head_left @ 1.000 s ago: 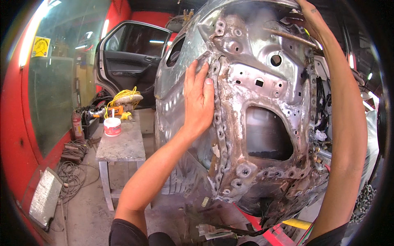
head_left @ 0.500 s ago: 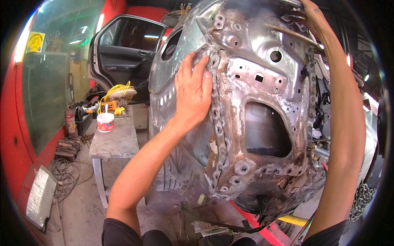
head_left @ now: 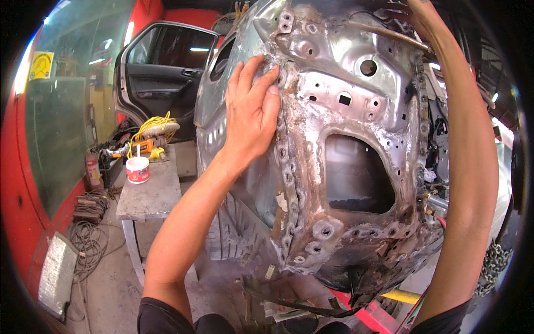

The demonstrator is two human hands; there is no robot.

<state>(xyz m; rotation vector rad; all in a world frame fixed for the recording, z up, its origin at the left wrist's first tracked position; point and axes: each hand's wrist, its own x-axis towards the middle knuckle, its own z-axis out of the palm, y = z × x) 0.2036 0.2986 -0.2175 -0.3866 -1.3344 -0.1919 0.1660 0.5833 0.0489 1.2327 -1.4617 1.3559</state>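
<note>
The stripped metal end of a car body [head_left: 311, 139] fills the middle, its bare flanges dotted with drilled spots and rust. Against its left edge, near the upper flange, my left hand [head_left: 253, 106] rests with fingers stretched out over the sheet metal and nothing in them. My right arm reaches up along the right side. At the top rim, my right hand [head_left: 423, 19] is near the upper right of the body, by a thin curved metal rod or edge [head_left: 397, 36]. Its fingers are mostly dark or cut off by the frame, so their grip is hidden.
At left, a worn bench [head_left: 147, 197] bears a red and white tub [head_left: 138, 170] and an orange power tool [head_left: 143, 147] with yellow cord. Behind stands a car door [head_left: 167, 72]. Cables [head_left: 88, 245] lie on the floor; a chain [head_left: 494, 267] hangs at right.
The view has turned slightly, so the car body sits a little further left. My left hand stays on the same edge; my right hand shows less at the top rim.
</note>
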